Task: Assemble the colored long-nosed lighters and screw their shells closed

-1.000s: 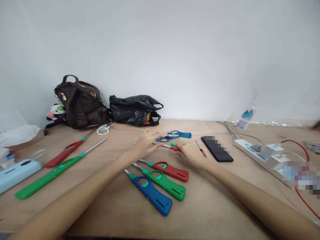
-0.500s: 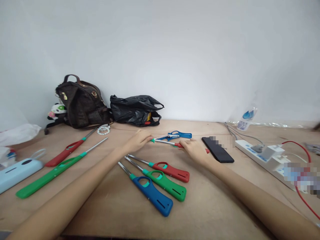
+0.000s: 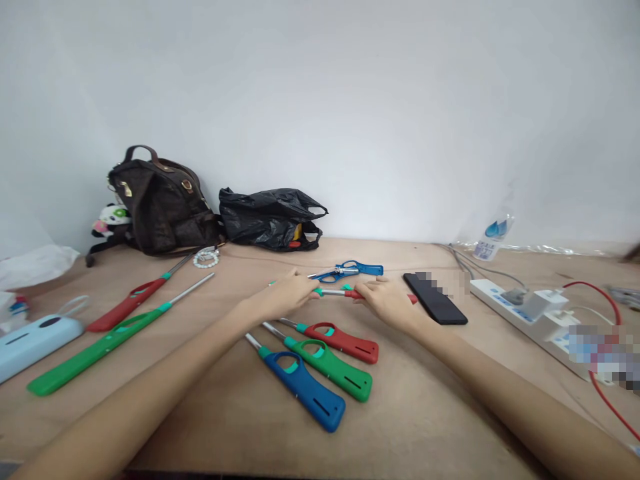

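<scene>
My left hand (image 3: pixel 294 292) is closed with its fingertips at a teal piece on the end of a thin metal tube. My right hand (image 3: pixel 384 301) grips the red body of a long-necked lighter (image 3: pixel 353 294); its red end shows past the hand. The metal tube spans the gap between my hands, and fingers hide whether one or two lighters are held. Nearer me lie a red lighter (image 3: pixel 350 341), a green lighter (image 3: pixel 335 368) and a blue lighter (image 3: pixel 307 390), tubes pointing away to the left. Blue lighters (image 3: pixel 367 269) rest just beyond my hands.
At left lie another red lighter (image 3: pixel 125 307), a long green lighter (image 3: pixel 95 357) and a light-blue device (image 3: pixel 43 347). A backpack (image 3: pixel 160 207) and black plastic bag (image 3: pixel 270 220) stand by the wall. A phone (image 3: pixel 434 303), power strip (image 3: pixel 530 327) and bottle (image 3: pixel 493 237) are at right.
My left hand has shifted right and slightly nearer me, bringing it closer to the right hand. A shorter stretch of the tube now shows between them. The right hand has hardly moved.
</scene>
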{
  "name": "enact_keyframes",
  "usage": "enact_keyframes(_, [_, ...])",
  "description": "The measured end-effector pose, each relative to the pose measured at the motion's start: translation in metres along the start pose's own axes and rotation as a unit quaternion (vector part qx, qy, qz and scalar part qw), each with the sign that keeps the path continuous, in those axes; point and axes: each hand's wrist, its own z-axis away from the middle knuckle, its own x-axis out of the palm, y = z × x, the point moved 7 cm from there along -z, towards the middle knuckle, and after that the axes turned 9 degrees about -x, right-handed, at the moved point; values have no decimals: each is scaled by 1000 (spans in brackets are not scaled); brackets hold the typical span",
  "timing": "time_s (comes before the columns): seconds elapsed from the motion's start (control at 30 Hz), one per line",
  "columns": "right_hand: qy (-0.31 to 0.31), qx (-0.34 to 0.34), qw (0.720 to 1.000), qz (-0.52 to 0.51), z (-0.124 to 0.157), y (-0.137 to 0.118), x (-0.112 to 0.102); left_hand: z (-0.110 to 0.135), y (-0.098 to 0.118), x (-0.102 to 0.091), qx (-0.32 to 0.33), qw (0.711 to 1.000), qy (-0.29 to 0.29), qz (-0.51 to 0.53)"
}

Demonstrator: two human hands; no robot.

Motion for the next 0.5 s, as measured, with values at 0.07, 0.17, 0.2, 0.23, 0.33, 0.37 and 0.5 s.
enact_keyframes(0.07, [-21,1,999,-31,-3,-8,0,2,20,2,34,998,32,-50])
enact_keyframes(0.17, [-22,-3,998,-59,-7,-22,-8,5,43,2,56,992,78,-84])
enact_keyframes(0.2, [-17,-1,998,-62,-8,-25,-11,7,49,2,66,990,84,-89])
enact_keyframes(0.23, [-13,0,998,-64,-8,-28,-14,8,54,1,72,989,85,-92])
enact_keyframes(0.33, [-7,-1,998,-66,-8,-31,-17,9,59,-1,73,991,66,-90])
enact_keyframes(0.37, [-7,-4,998,-65,-8,-32,-17,9,59,-1,67,992,57,-86])
enact_keyframes(0.5, [-2,-24,999,-40,-9,-34,-20,6,54,-4,25,998,32,-40])
